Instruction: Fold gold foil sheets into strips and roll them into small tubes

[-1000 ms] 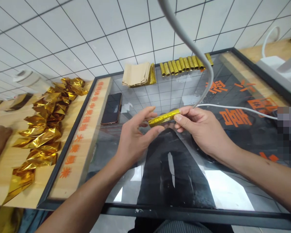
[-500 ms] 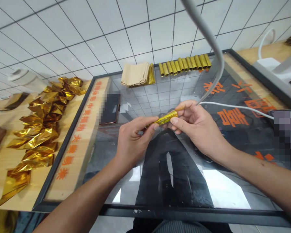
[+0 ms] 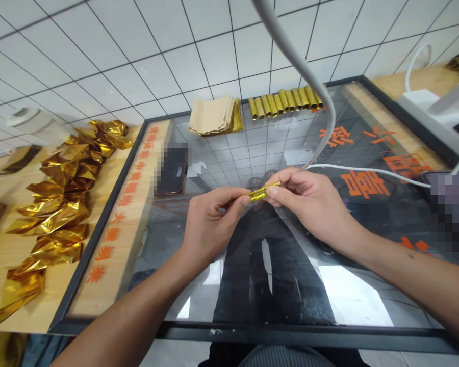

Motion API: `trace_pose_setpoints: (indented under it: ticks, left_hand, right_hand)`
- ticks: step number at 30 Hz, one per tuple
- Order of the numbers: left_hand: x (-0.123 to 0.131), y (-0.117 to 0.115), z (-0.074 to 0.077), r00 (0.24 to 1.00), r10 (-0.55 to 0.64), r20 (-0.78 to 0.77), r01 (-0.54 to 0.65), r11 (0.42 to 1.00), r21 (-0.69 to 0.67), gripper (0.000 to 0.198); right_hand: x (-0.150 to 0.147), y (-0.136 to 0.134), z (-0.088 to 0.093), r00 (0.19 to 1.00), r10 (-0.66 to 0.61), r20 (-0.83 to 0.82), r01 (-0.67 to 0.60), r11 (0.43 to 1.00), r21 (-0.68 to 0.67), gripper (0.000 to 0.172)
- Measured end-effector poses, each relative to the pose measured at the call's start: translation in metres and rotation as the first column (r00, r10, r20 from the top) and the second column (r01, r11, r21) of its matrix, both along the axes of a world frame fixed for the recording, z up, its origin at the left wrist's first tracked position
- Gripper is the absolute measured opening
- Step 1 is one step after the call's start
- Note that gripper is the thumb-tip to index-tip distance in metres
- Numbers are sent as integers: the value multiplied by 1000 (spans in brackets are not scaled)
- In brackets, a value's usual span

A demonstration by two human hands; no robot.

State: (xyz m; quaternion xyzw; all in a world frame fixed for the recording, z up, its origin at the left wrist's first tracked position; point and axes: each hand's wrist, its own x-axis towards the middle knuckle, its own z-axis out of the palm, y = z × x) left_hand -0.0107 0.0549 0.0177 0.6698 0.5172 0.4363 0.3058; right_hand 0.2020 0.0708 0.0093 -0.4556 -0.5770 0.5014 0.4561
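Since the first frame, the left hand (image 3: pixel 210 219) has closed its thumb and fingers on the left end of the gold roll (image 3: pixel 258 194), where they stood spread before; the roll also shows as a slimmer strip now, with more of it covered. Right-hand fingers pinch its other end, thumb on the near side, so the right hand (image 3: pixel 313 196) seems to steady what the left one squeezes. Held this way, the roll lies nearly crosswise in front of the person, over the worktop (image 3: pixel 271 332); whether its underside touches the glass, I cannot tell. Beyond the roll, finished-looking gold tubes (image 3: pixel 285 102) lie side by side along the wall edge, probably lined up there to stay together and out of the hands' way. Left of those, also beyond the roll, sits a stack of brown paper (image 3: pixel 211 115) with gold showing at its right side, within easy reach, I judge. To the roll's left lies a phone (image 3: pixel 176 171), and farther left, outside the worktop's black frame, crumpled gold foil (image 3: pixel 61 204) is spread in a long overlapping line.
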Motion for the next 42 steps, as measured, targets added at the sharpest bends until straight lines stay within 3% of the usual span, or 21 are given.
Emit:
trace_pose_setpoints:
  ticks: [7,12,18,27,33,37,42]
  left_hand:
    - [0,-1,0,1000,-7,-1,7,1000,-17,11]
    - [3,0,-3,995,-104,-10,103,993,-65,12]
    - [4,3,-7,993,-106,61,113,983,-146,21]
    - [2,15,-16,982,-186,21,187,976,-110,22]
    - [5,23,-25,981,-184,63,191,971,-145,25]
    - [3,29,-21,980,-154,125,178,961,-211,25]
    - [0,27,-18,986,-138,97,154,971,-183,25]
  right_hand:
    - [2,1,-2,996,64,67,-65,998,8,14]
    - [2,0,-2,993,76,92,-80,996,39,15]
    - [2,3,-3,992,111,63,-111,994,-1,26]
    - [-3,8,-17,989,141,41,-143,989,50,24]
    - [-5,12,-20,995,98,35,-99,995,22,26]
    - [-2,18,-23,998,53,45,-56,997,56,28]
    - [-2,21,-23,993,92,75,-98,992,85,25]
